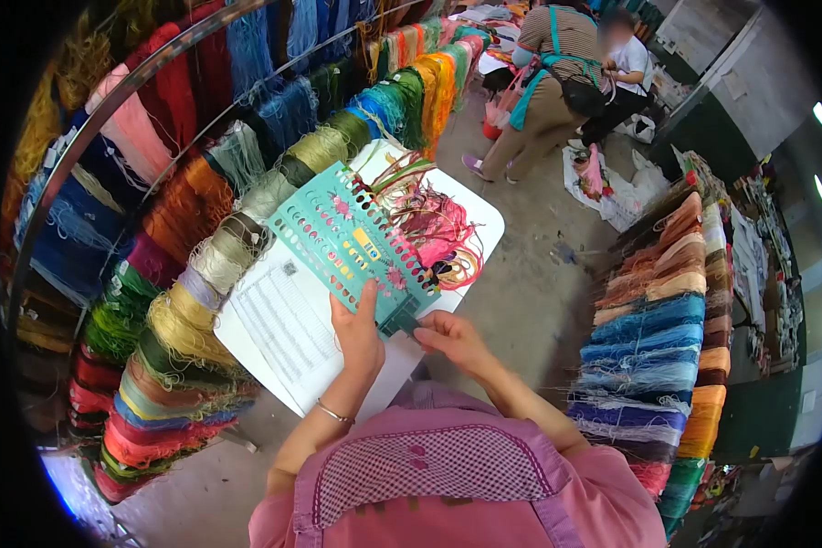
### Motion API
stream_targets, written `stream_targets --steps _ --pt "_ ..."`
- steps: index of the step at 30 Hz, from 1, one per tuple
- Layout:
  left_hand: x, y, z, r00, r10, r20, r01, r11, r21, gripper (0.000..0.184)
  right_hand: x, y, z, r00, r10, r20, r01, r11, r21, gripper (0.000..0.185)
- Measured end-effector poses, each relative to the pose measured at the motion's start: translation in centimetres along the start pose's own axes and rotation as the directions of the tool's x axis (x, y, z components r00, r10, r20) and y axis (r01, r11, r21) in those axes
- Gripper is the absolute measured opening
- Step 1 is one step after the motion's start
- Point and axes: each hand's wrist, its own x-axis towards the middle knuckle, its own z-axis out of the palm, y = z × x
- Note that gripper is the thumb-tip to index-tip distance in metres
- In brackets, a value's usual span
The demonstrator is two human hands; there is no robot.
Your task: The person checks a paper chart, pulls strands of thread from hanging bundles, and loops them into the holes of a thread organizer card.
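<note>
A teal thread card [315, 215] is held tilted over a white board, with printed oval color spots and a row of holes along one edge. Pink, red, cream and green embroidery threads [434, 219] hang from those holes in a loose bunch. My left hand [360, 336] grips the card's near edge, thumb on top and the other fingers hidden beneath. At the card's near right corner, my right hand [457, 342] has its fingers pinched together on the edge. A printed sheet [279, 320] with a table of small text lies on the board to the left.
The white board [484, 215] extends beneath the card. Thread skeins [187, 315] hang on racks along the left, and more skeins [644, 333] hang on the right. Ahead, one person [548, 82] bends over and another person [628, 68] sits low. Plastic bags [616, 192] lie on the floor.
</note>
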Motion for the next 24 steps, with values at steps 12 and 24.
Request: stream_targets --steps 12,24 --pt "-1.1 -0.5 -1.7 0.995 -0.093 0.043 0.092 0.996 0.023 0.046 2.8 -1.5 -1.6 0.838 -0.519 -0.168 0.370 0.767 -0.525 0.049" --pt "0.4 -0.2 -5.5 0.939 0.337 -0.068 -0.200 0.696 0.690 0.038 8.6 -1.1 -2.2 0.948 -0.296 -0.115 0.207 0.850 -0.484 0.034"
